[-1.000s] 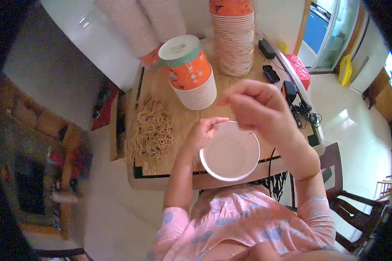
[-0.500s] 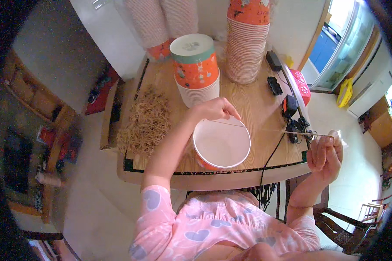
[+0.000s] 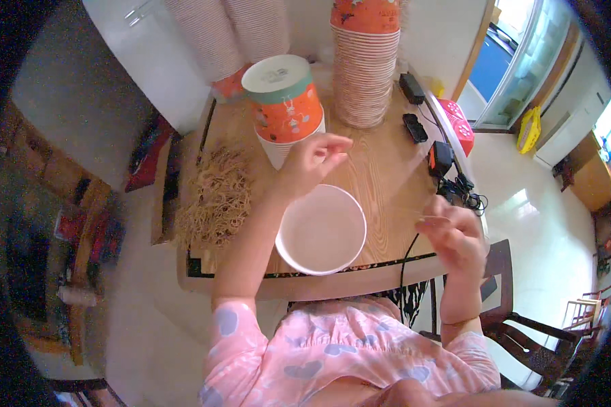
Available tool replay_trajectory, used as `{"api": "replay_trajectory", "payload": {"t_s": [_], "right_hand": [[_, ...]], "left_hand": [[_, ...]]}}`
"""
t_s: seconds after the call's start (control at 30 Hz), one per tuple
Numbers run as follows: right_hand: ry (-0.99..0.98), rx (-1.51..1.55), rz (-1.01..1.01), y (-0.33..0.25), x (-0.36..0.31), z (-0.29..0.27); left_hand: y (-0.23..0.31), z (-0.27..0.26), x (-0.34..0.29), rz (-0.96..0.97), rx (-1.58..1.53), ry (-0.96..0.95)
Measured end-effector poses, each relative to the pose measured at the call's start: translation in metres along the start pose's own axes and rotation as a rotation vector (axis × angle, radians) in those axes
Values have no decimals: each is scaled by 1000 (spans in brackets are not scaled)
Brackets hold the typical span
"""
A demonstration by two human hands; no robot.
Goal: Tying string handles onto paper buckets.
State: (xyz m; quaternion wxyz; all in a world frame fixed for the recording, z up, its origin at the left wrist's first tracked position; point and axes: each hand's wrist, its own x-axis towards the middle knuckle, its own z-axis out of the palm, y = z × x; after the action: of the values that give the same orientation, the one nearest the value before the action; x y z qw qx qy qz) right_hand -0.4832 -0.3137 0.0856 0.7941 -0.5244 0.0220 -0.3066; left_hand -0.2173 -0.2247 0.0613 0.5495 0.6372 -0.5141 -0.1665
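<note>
The left forearm (image 3: 251,247) slants toward 1 o'clock, and the left hand (image 3: 312,163) bends on toward 2 o'clock, half-curled, with a gap between thumb and forefinger. The right hand (image 3: 458,237), at 4 o'clock from it, curls its fingers close, tips toward 10; the right forearm (image 3: 461,298) points near 12.

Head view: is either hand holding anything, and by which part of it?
The right hand appears to pinch a thin strand; where along its length cannot be told. Whether the left hand holds anything is unclear.
</note>
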Motion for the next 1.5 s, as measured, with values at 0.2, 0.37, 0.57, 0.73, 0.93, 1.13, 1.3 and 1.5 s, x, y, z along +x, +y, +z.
{"api": "replay_trajectory", "payload": {"t_s": [0.2,0.37,0.57,0.73,0.93,1.13,1.3,1.5], "right_hand": [[-99,261,180,35,15,-1],[-143,225,221,51,14,23],[-173,98,308,74,1,38],[-76,-117,259,76,0,45],[-167,-492,27,91,0,30],[-27,-347,5,90,5,43],[-281,-655,-159,78,17,37],[-369,-347,352,82,15,45]], "left_hand": [[57,26,-117,216,308,20],[63,51,-152,35,191,165],[68,53,-142,-141,-69,259],[52,53,-146,-78,3,264],[42,52,-152,-97,38,292],[33,47,-155,-84,87,341],[41,39,-150,-28,193,273],[38,37,-150,-25,175,288]]}}
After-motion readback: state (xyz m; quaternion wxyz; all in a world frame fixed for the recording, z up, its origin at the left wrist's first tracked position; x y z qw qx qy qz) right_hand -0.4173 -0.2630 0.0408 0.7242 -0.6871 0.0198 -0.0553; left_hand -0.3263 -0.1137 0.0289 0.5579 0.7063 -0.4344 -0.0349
